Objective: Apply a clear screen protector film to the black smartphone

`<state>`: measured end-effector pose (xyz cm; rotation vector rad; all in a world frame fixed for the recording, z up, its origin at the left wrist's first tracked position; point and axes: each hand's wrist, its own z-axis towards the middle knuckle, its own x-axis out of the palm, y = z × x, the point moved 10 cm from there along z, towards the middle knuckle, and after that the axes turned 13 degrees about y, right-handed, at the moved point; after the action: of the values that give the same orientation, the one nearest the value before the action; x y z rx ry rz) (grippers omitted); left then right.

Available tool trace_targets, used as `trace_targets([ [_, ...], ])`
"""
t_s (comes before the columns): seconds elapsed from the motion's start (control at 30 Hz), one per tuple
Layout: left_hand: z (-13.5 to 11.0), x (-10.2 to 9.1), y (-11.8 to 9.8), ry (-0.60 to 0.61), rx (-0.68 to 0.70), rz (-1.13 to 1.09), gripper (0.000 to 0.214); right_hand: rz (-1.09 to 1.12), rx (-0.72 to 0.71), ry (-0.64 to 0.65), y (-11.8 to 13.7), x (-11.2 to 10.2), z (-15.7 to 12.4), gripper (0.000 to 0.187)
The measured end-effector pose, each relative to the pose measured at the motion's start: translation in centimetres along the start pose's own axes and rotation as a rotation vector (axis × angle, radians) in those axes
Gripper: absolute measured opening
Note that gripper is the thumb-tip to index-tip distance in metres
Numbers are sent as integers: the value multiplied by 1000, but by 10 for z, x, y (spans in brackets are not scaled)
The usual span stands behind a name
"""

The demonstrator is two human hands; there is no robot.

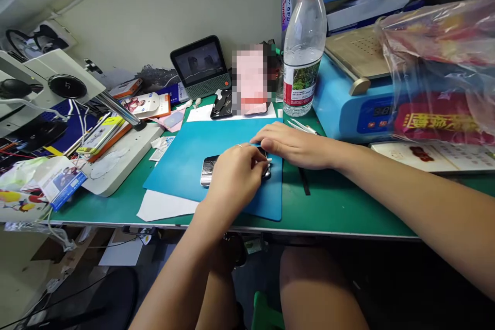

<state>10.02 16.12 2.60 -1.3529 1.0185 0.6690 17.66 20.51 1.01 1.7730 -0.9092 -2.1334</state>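
A smartphone (208,171) lies flat on a blue mat (181,157), much of it hidden beneath my left hand (237,172). That hand is closed, with thumb and fingertips pinched together over the phone's right part. A small white piece (269,160) shows just beside the fingertips; whether it is in the pinch I cannot tell. From the right, my right hand (296,148) reaches in with fingers stretched out and lying low across the phone's far right edge. It holds nothing that I can see. Thin white tweezers-like tools (300,127) lie just beyond its wrist.
A water bottle (303,62) with a red cap stands behind the right hand, next to a blue scale (340,108). A small display device (201,64) leans by the wall. At left stands a microscope base (119,165). A dark strip (304,183) lies near the mat.
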Motion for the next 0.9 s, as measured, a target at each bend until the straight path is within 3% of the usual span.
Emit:
trace_targets([
  [0.13,-7,-17,39,-16,-82,-35,14,5,63,-18,-4,-3,0,80],
  [0.3,-36,-41,99,-54,-178,-41,15,18,120,-8,-8,-4,2,84],
  [0.4,-51,-47,116,-70,-197,-35,18,26,131,-10,-11,-4,3,87],
  [0.57,-50,-41,105,-80,-176,-13,15,57,163,-40,-18,-6,2,91],
  [0.77,-12,-31,75,-13,-124,40,11,66,182,-50,-19,-7,0,93],
  [0.9,-2,-38,75,60,-118,96,10,53,100,-83,-11,-10,0,82],
])
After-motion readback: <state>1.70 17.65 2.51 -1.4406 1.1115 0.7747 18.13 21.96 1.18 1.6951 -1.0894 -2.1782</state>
